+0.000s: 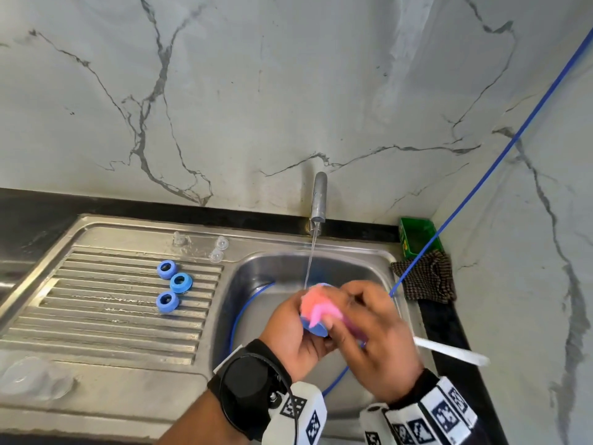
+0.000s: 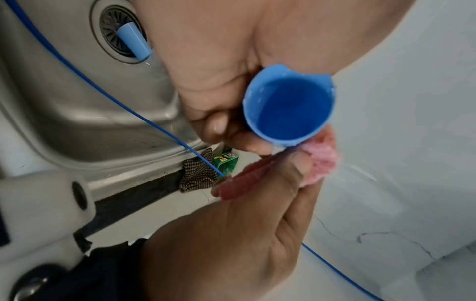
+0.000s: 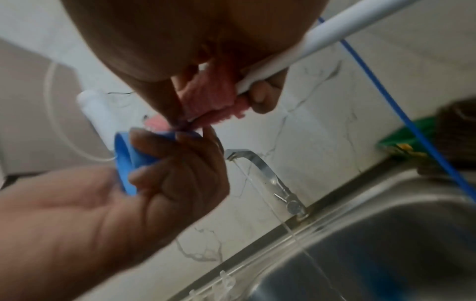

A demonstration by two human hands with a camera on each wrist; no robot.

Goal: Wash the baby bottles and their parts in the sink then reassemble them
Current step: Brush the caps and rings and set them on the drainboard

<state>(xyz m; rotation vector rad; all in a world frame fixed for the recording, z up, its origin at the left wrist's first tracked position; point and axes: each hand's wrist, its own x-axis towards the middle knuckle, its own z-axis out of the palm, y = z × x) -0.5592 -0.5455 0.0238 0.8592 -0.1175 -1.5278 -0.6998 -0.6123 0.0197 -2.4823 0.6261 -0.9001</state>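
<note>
Bottle cap [image 1: 316, 329], blue, held over sink basin [image 1: 256, 271], left hand [image 1: 296, 335] curled round it, open end toward left wrist. Right hand [image 1: 378, 342] clasps pink sponge brush [image 1: 316, 308] with white handle [image 1: 449, 350], sponge head pressed against cap. Tap [image 1: 319, 197] running, thin stream landing on sponge. Second blue cap [image 2: 134, 40] lying on drain strainer. Three blue rings [image 1: 173, 285] on draining board, well apart from hands; clear teats [image 1: 218, 248] near basin edge. Checked cloth [image 1: 426, 277], green box [image 1: 417, 236] in right corner.
</note>
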